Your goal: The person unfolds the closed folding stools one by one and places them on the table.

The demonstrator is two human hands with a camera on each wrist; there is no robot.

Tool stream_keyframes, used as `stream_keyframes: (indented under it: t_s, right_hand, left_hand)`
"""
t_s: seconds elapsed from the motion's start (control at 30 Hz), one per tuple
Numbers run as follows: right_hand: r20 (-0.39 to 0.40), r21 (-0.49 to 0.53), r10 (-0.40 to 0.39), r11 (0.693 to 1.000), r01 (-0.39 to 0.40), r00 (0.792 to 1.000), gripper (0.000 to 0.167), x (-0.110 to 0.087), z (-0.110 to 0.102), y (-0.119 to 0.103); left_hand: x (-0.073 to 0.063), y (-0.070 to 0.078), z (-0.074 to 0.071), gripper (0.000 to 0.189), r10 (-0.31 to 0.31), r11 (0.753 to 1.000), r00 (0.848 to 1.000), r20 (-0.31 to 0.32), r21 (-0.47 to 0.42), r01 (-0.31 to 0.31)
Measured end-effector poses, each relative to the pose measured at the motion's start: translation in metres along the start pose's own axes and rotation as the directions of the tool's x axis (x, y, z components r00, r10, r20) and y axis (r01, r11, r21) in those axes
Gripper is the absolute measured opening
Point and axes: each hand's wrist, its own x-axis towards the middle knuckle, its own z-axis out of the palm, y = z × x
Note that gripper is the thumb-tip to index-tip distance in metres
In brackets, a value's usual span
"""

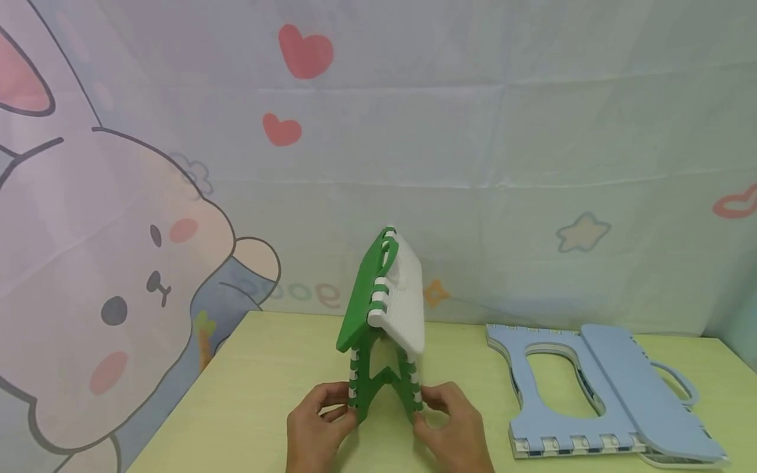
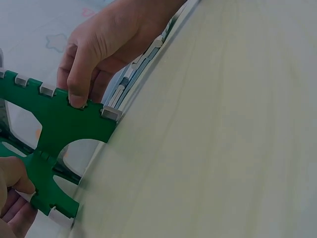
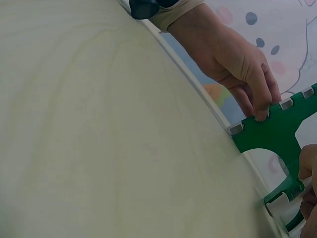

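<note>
A green and white folding step stool [image 1: 387, 309] stands partly unfolded on the table, its two top panels sloping like a roof from a hinged ridge. A green carry handle sticks out at that ridge. Low on the stool's left side panel, my left hand [image 1: 321, 420] pinches the hinged edge between thumb and fingers; the right wrist view shows this left hand [image 3: 240, 62] from across. My right hand [image 1: 452, 424] grips the opposite side panel at the same height, and this right hand [image 2: 106, 47] appears behind the green legs in the left wrist view.
A light blue folding stool [image 1: 556, 387], folded flat with a loop handle, lies on the right of the pale yellow-green table [image 1: 254, 368]. Behind the table hangs a cloth backdrop [image 1: 414, 131] printed with a rabbit and hearts.
</note>
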Motion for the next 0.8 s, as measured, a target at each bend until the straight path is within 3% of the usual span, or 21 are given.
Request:
stream_keyframes:
  t_s: [0.13, 0.53, 0.8]
  right_hand:
    - [0.012, 0.009, 0.031, 0.999, -0.031, 0.999, 0.038, 0.0, -0.003, 0.001]
    - [0.018, 0.014, 0.019, 1.0, -0.019, 1.0, 0.037, 0.0, -0.007, 0.003]
    - [-0.012, 0.031, -0.031, 0.999, 0.032, 0.999, 0.039, -0.001, -0.008, 0.004]
  left_hand:
    - [0.0, -0.001, -0.001, 0.032, 0.018, 1.0, 1.0, -0.006, 0.015, -0.018]
    - [0.001, -0.002, -0.007, 0.033, 0.042, 0.998, 0.999, -0.023, 0.054, -0.041]
    - [0.004, -0.005, -0.014, 0.033, 0.068, 0.997, 0.997, 0.028, 0.025, -0.069]
